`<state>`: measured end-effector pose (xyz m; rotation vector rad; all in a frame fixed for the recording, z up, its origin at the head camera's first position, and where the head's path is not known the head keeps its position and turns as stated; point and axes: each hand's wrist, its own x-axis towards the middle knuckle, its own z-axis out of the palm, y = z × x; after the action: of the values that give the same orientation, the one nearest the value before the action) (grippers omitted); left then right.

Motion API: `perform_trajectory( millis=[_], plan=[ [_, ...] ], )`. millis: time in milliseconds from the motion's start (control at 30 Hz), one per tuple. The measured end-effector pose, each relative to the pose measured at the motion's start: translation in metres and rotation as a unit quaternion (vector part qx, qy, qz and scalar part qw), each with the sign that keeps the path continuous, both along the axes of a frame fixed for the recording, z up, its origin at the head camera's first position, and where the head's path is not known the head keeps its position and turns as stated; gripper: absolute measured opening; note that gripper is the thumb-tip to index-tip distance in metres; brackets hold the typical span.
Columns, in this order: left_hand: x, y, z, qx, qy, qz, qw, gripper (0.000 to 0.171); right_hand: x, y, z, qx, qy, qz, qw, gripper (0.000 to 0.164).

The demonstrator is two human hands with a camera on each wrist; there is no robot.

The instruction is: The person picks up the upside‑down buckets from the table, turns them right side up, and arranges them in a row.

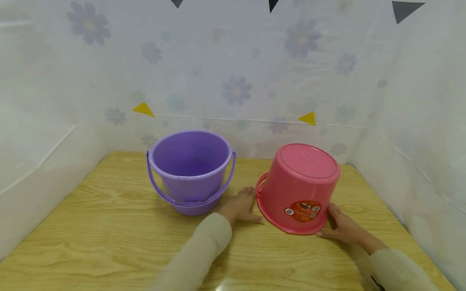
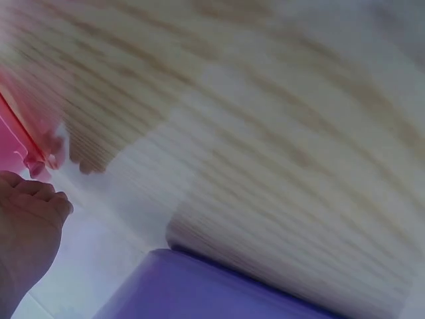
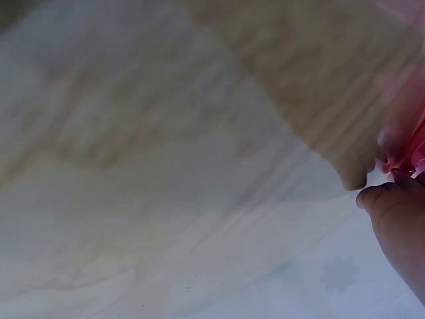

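Note:
An upside-down pink bucket with a red label stands on the table, its rim down and its handle at the left. Beside that handle my left hand rests low with fingers extended and thumb spread, gripping nothing. At the bucket's right side my right hand has its fingertips against the wall and its thumb at the rim. In the left wrist view the left hand is close to the handle's joint; the right wrist view shows the right hand at the bucket's edge.
An upright purple bucket stands left of the left hand, its handle hanging down in front. Both buckets are on a wood-grain table. Floral sheeting encloses the back and sides, with yellow and dark triangles on it.

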<state>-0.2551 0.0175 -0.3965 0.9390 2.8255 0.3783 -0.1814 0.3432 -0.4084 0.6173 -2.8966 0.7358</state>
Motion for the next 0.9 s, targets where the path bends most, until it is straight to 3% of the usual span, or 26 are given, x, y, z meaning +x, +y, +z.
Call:
perform_trajectory(
  millis=[167, 500, 733, 900],
  plan=[
    [0.001, 0.009, 0.003, -0.005, -0.025, 0.022, 0.9994, 0.112, -0.001, 0.003, -0.006, -0.032, 0.011, 0.025, 0.999, 0.096],
    [0.001, 0.017, 0.001, -0.017, -0.016, 0.023, 0.9995, 0.114, -0.003, 0.004, -0.008, -0.049, 0.02, 0.065, 0.996, 0.093],
    [0.003, 0.019, 0.004, -0.015, -0.037, 0.027, 0.9988, 0.115, -0.001, 0.002, -0.004, -0.055, 0.003, 0.049, 0.997, 0.09],
    [0.004, 0.019, 0.005, -0.009, -0.044, 0.038, 0.9983, 0.115, -0.001, -0.001, 0.0, -0.037, -0.016, 0.008, 0.999, 0.086]
  ],
)
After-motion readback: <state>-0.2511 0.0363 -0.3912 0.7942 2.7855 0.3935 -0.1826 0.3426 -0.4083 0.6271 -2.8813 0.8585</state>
